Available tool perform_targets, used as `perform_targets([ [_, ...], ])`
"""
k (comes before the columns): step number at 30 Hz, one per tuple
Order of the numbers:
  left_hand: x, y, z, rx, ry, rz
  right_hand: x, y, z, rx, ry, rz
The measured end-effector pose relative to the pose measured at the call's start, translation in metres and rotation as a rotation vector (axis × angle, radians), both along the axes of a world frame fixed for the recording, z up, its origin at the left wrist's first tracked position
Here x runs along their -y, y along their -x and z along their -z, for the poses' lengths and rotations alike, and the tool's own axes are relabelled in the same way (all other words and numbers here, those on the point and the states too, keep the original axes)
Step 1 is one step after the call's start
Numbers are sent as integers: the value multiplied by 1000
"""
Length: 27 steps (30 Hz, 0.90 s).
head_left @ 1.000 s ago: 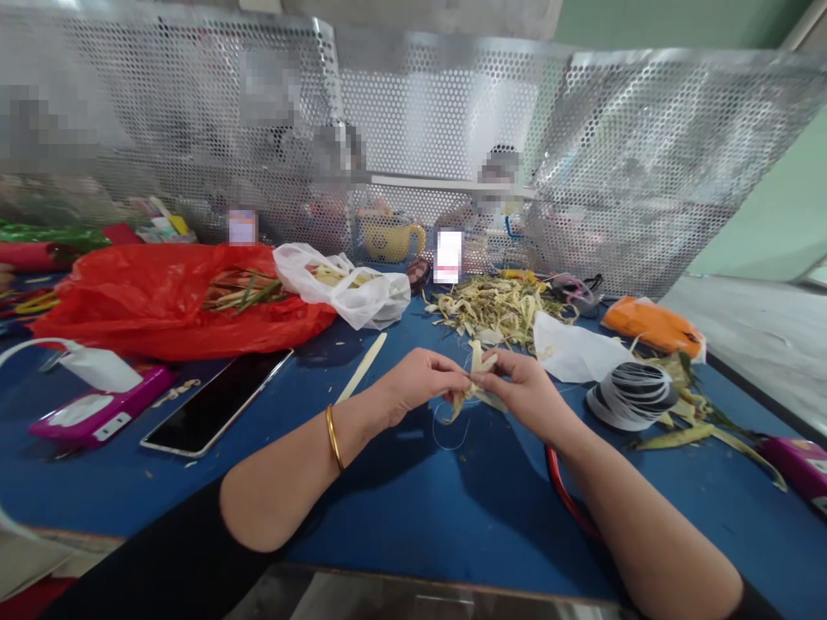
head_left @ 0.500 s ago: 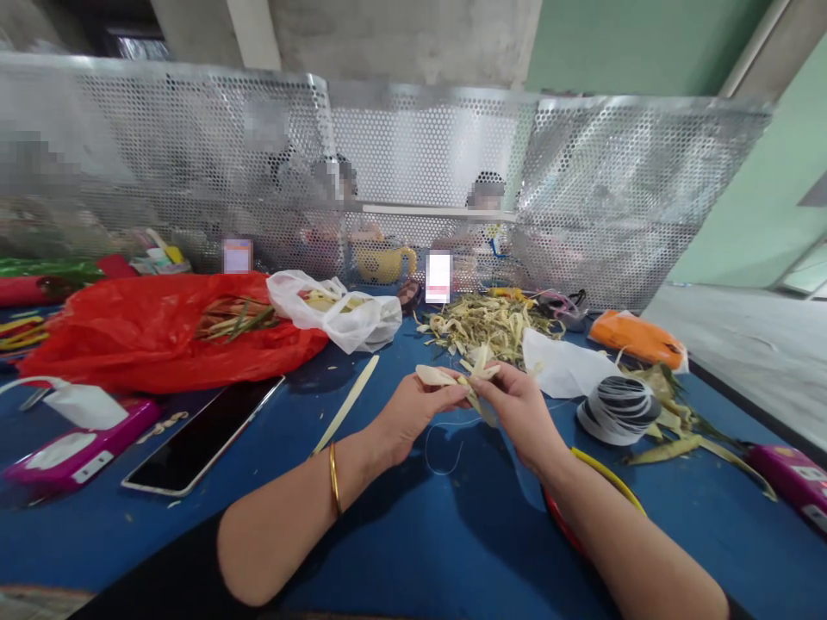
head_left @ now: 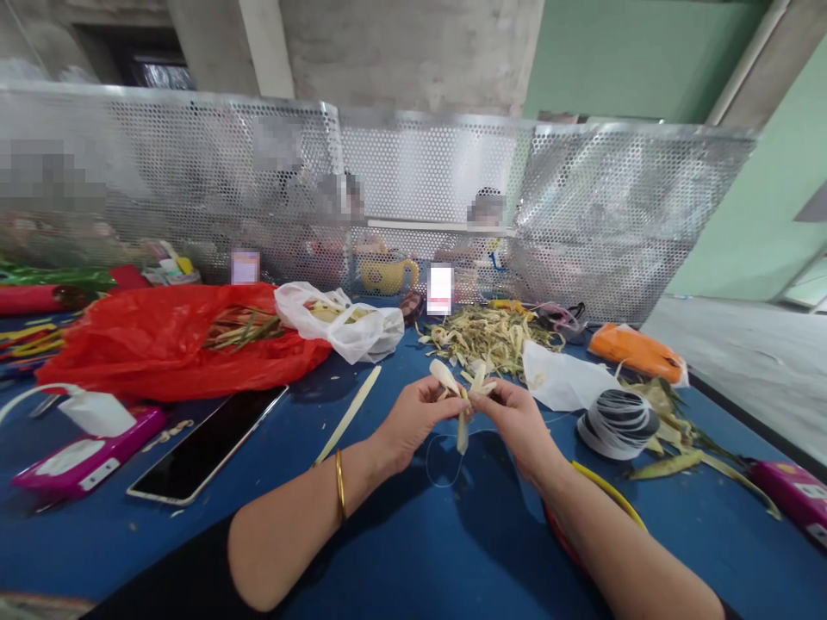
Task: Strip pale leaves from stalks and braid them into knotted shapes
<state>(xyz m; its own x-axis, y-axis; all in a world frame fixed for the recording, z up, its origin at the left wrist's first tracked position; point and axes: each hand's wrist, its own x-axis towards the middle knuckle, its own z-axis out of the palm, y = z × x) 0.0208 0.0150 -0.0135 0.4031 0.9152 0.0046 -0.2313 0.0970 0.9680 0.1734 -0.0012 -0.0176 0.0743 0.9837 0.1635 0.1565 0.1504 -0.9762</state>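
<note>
Between my two hands is a small bundle of pale, folded husk strips (head_left: 463, 430), with loops sticking up and one end hanging below. My left hand (head_left: 417, 418) pinches its left side between thumb and fingers. On the right side, my right hand (head_left: 513, 418) grips the strips close to the centre, thumb almost touching the left one. A thin clear thread (head_left: 444, 484) curls on the table under the bundle. Its spool (head_left: 617, 426) lies to the right of my right hand. A flat pale strip (head_left: 349, 415) rests left of my left hand.
Past my hands is a heap of dry husk shavings (head_left: 494, 336) before a perforated metal screen (head_left: 426, 164). To the left are a red plastic bag (head_left: 142, 344), a white bag (head_left: 368, 336), a phone (head_left: 210, 448) and a purple power strip (head_left: 83, 461). People sit behind the screen.
The bundle has turned so its lower end hangs straighter down and its left loop points up. The view has tilted slightly upward. Both hands keep their hold.
</note>
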Motion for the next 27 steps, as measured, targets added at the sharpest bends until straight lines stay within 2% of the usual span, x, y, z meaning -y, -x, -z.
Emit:
perform_targets([
  [4,-1,2,-1,18,3,24,1,0,-1,13,-28,-64],
  [11,-2,2,-2,-9,10,-28,1,-1,-1,65,-139,-105],
  [14,-3,3,-2,-16,1,-38,2,-3,-4,150,-181,-130],
  [19,-5,5,-3,-52,-22,-63,1,-8,-8,290,-137,-235],
  [23,-7,7,-4,-84,-4,2,-1,-10,-10,280,-127,-208],
  [27,-8,10,-4,-91,32,42,-1,-12,-15,239,-118,-280],
])
